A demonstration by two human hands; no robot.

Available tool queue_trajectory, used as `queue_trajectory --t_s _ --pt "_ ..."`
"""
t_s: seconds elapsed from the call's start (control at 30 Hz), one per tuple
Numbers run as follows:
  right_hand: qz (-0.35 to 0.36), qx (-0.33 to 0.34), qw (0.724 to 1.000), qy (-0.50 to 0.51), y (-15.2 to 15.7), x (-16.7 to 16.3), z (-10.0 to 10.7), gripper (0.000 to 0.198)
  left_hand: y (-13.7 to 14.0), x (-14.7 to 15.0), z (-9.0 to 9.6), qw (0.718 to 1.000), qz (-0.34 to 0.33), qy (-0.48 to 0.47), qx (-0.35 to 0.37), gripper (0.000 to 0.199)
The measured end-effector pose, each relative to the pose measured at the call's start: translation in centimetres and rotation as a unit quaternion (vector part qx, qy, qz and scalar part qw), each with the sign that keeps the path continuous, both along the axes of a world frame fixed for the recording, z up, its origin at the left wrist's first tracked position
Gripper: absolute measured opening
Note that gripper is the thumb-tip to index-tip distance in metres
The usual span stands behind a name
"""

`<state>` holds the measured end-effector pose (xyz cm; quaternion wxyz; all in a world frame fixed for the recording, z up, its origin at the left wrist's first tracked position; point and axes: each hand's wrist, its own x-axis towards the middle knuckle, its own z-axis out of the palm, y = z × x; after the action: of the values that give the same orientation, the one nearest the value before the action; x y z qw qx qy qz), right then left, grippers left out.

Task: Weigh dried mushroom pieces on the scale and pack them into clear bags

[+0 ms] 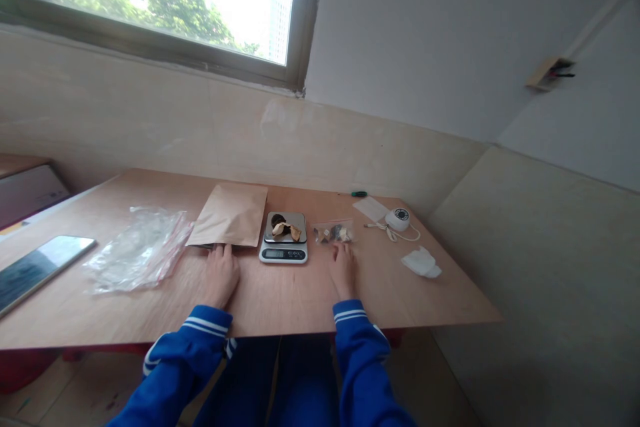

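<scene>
My left hand [221, 275] is at the near, open edge of a brown kraft paper bag [233, 213], fingers closed on its lip; the fingertips are partly hidden there. Right of the bag stands a small digital kitchen scale [283, 254], its display too small to read. On its platform lie several dried pieces [287, 231], pale tan with one dark brown, perhaps dried mushrooms. My right hand [343, 270] rests on the table with loosely bent fingers, just below a small clear zip bag [334, 233] holding dark and pale bits. No grip on that bag shows.
Clear plastic zip bags [143, 250] and a tablet-like device [43, 270] lie at left on the wooden table [295, 307]. To the right are a white round device [398, 218] with a cable, crumpled tissue [423, 262], a flat white packet [371, 208] and a green-handled tool [359, 194].
</scene>
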<state>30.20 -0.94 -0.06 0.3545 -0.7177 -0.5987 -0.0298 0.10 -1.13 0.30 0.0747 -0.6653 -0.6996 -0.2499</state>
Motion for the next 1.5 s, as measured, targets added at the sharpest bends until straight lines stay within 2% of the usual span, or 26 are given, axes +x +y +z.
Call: queue_trajectory --t_s 0.2,0.53,0.73,0.9,1.07,1.23,1.5 --pt "0.004 0.005 1.000 0.001 0.0 0.1 0.0 0.031 0.0 0.1 0.9 0.995 0.040 0.046 -0.076 0.029" --pt "0.008 0.005 1.000 -0.004 0.2 0.2 -0.3 0.031 0.0 0.5 1.6 0.994 0.078 -0.010 -0.070 0.032" --pt "0.004 0.002 1.000 -0.002 0.1 0.1 -0.2 0.030 0.3 0.2 1.5 0.993 0.086 0.000 -0.077 0.038" --pt "0.003 -0.003 1.000 -0.001 0.1 0.1 -0.1 0.030 0.5 0.2 2.2 0.992 0.078 0.010 -0.098 0.042" --pt "-0.002 -0.007 1.000 -0.003 0.0 0.1 -0.2 0.031 0.9 0.3 2.5 0.991 0.097 0.006 -0.089 0.039" --pt "0.001 -0.004 1.000 -0.005 0.1 0.2 -0.3 0.030 1.2 -0.2 1.6 0.992 0.106 -0.018 -0.060 0.042" --pt "0.007 -0.001 1.000 -0.007 0.2 0.3 -0.3 0.030 0.7 -0.5 0.5 0.984 0.051 -0.172 0.022 0.036"
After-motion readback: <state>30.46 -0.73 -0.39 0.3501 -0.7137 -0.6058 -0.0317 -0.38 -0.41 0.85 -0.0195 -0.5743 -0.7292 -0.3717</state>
